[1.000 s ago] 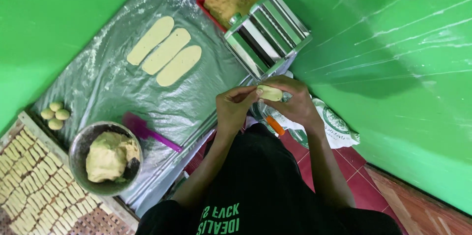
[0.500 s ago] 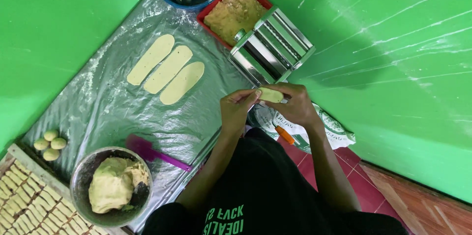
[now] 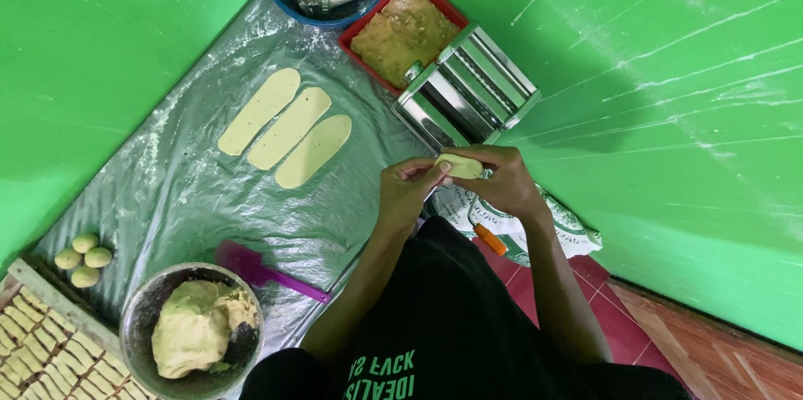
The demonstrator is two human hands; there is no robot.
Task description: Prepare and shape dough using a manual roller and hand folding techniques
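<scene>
I see the small flattened dough piece (image 3: 460, 166) pinched between both hands just in front of the steel dough roller machine (image 3: 466, 96), left hand (image 3: 404, 193) fingertips pressed on its near end, right hand (image 3: 500, 182) fingers curled around the far end. Risk as I judge it: soft dough held only at the ends can stretch, tear or sag, and uneven thickness could jam or feed skewed at the rollers. Three rolled dough strips (image 3: 286, 128) lie well apart on the floured plastic sheet (image 3: 167, 191), so sticking there looks the lesser worry.
</scene>
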